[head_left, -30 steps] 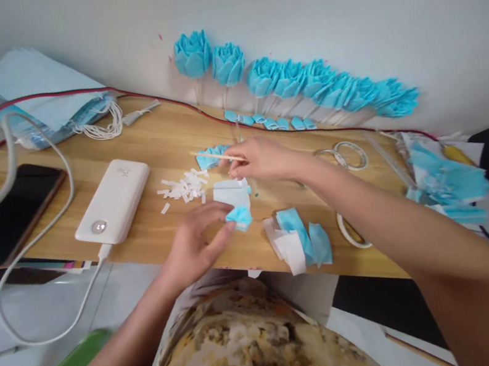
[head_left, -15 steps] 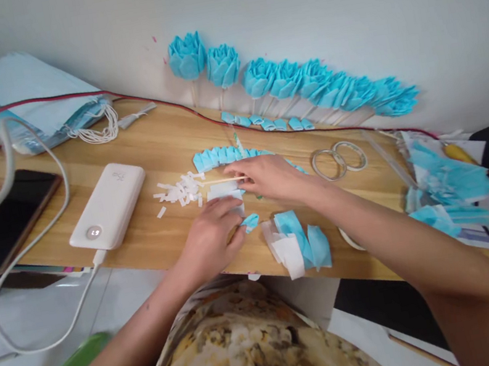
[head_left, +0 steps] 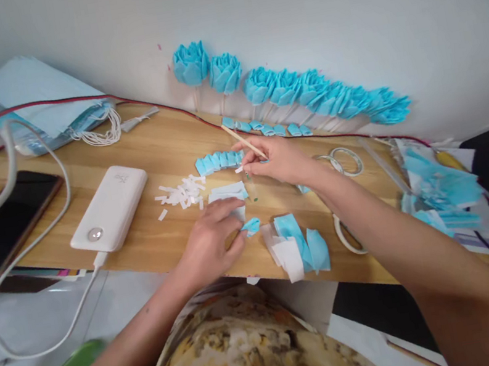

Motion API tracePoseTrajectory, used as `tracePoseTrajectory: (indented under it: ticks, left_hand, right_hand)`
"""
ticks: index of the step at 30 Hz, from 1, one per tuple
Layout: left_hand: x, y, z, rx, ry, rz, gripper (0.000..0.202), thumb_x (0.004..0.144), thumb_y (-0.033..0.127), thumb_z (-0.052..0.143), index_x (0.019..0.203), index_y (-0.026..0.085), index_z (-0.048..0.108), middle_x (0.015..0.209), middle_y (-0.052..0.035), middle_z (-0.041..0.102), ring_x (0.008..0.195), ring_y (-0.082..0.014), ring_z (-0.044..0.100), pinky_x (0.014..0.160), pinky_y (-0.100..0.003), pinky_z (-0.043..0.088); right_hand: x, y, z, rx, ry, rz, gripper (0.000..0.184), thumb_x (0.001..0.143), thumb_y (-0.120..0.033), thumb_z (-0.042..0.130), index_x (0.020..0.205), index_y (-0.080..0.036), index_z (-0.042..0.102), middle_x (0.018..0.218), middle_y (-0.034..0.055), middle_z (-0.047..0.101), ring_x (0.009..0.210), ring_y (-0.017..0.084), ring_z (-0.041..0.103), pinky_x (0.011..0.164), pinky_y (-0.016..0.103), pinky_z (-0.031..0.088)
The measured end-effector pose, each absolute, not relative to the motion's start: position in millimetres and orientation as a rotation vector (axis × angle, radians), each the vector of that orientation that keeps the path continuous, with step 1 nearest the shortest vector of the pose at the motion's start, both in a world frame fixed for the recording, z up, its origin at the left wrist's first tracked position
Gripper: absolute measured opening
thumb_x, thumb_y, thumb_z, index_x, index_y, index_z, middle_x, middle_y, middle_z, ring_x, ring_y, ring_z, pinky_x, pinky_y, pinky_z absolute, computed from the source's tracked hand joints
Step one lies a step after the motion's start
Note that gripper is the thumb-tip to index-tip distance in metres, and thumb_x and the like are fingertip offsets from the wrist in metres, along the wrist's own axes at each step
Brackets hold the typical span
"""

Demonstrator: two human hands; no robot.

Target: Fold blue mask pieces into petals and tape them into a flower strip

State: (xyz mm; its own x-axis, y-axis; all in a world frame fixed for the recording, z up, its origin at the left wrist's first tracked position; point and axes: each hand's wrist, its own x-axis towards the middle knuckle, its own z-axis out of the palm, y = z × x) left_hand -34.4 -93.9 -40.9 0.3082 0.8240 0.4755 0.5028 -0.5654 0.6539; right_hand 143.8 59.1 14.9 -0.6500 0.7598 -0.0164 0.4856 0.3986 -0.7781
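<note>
My right hand (head_left: 271, 157) is closed around a thin wooden stick (head_left: 239, 138), which slants up to the left. A small white strip (head_left: 239, 170) shows at its thumb and fingertips. Over the front of the table, my left hand (head_left: 215, 234) pinches a small folded blue fabric piece (head_left: 252, 226) between its fingers. Its fingertips partly cover pale fabric pieces (head_left: 227, 192). Beyond them is a row of folded blue pieces (head_left: 218, 161). Left of that row's near side lies a loose pile of white strips (head_left: 183, 192).
Blue fabric flowers (head_left: 191, 64) on sticks lean along the wall. A red-black cable (head_left: 156, 105) crosses the table. A power bank (head_left: 110, 208), phone (head_left: 20, 214) and pack of masks (head_left: 42, 92) lie left. Tape rolls (head_left: 346, 161) and cut blue pieces (head_left: 293, 234) are right.
My right hand has risen from beside the pale pieces toward the blue row, turning the stick from level to slanting upward. My left hand has stayed nearly in place with the blue piece.
</note>
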Motion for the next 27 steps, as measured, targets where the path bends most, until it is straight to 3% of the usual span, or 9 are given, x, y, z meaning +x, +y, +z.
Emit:
tracePoseTrajectory:
  ticks: [6,17,22,27]
  left_hand:
    - [-44.3,-98.0,-25.3,2.045,1.25,1.434,0.009,0.089,0.013,0.059,0.083,0.017,0.064,0.112,-0.0109,0.069,0.103,-0.0234,0.062,0.092,-0.042,0.048]
    - [-59.8,-93.3,-21.6,2.208,1.323,1.508,0.008,0.088,0.012,0.063,0.09,0.017,0.069,0.108,-0.0121,0.071,0.098,-0.0234,0.067,0.087,-0.041,0.05]
    - [-59.8,-91.7,-24.6,2.22,1.249,1.565,0.015,0.088,0.011,0.064,0.099,0.02,0.071,0.099,-0.0083,0.077,0.093,-0.0221,0.069,0.084,-0.04,0.053]
    - [-61.3,-93.4,-24.3,2.305,1.272,1.563,0.016,0.088,0.011,0.063,0.096,0.02,0.072,0.096,-0.0062,0.079,0.091,-0.0218,0.071,0.082,-0.039,0.053]
  right_hand:
    - [137.6,42.9,37.9,-0.959,-2.303,1.222,0.046,0.08,-0.022,0.066,0.126,-0.02,0.062,0.089,0.0013,0.073,0.079,0.015,0.068,0.074,0.029,0.052]
    - [120.4,7.1,63.3,-0.946,-2.554,1.05,0.046,0.086,-0.021,0.061,0.132,-0.027,0.062,0.093,-0.0012,0.077,0.084,0.014,0.069,0.078,0.027,0.05]
    - [118.2,1.4,65.6,-0.905,-2.668,1.004,0.047,0.087,-0.021,0.059,0.133,-0.031,0.061,0.107,-0.0021,0.077,0.095,0.016,0.072,0.088,0.028,0.051]
    - [119.0,0.0,69.5,-0.862,-2.726,0.974,0.046,0.089,-0.022,0.057,0.134,-0.031,0.06,0.119,-0.0016,0.075,0.099,0.016,0.072,0.088,0.026,0.051]
